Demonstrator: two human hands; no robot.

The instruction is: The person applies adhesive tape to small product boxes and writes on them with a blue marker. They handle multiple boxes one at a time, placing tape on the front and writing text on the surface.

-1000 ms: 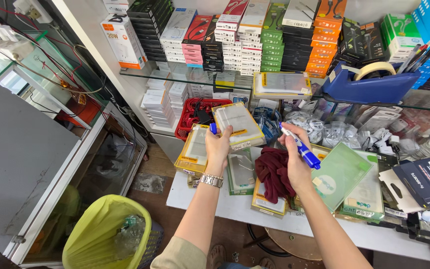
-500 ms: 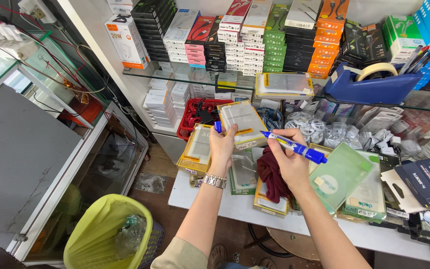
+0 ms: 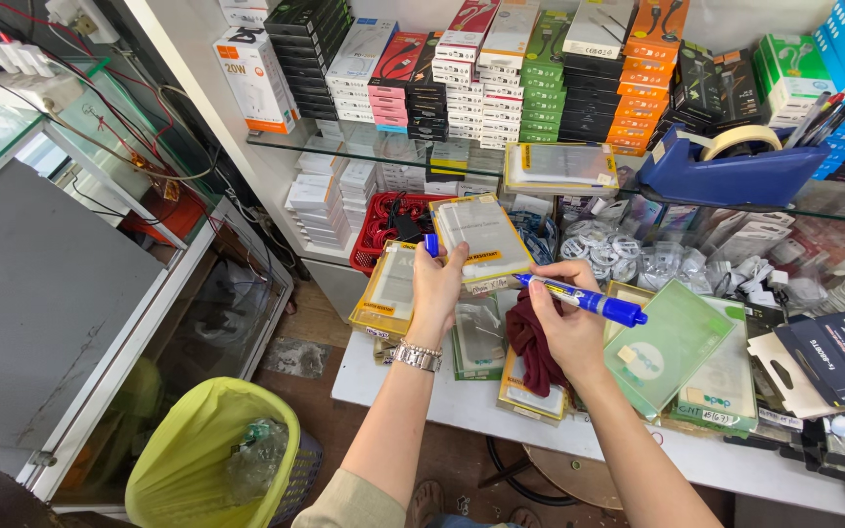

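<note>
Down at the left, a bin lined with a yellow-green bag (image 3: pixel 209 460) holds a crumpled clear plastic wrapper. Further along, a red basket (image 3: pixel 376 235) carries dark cables. The left hand (image 3: pixel 438 293), with a wristwatch, grips a flat yellow-edged package (image 3: pixel 482 238) and a blue marker cap (image 3: pixel 431 244) above the white tabletop (image 3: pixel 462 406). The right hand (image 3: pixel 567 328) clasps a blue marker (image 3: pixel 584 299), its tip touching the package's lower edge. Beside it lie green cases (image 3: pixel 672 342). A blue tape dispenser (image 3: pixel 735 171) sits on the glass shelf.
</note>
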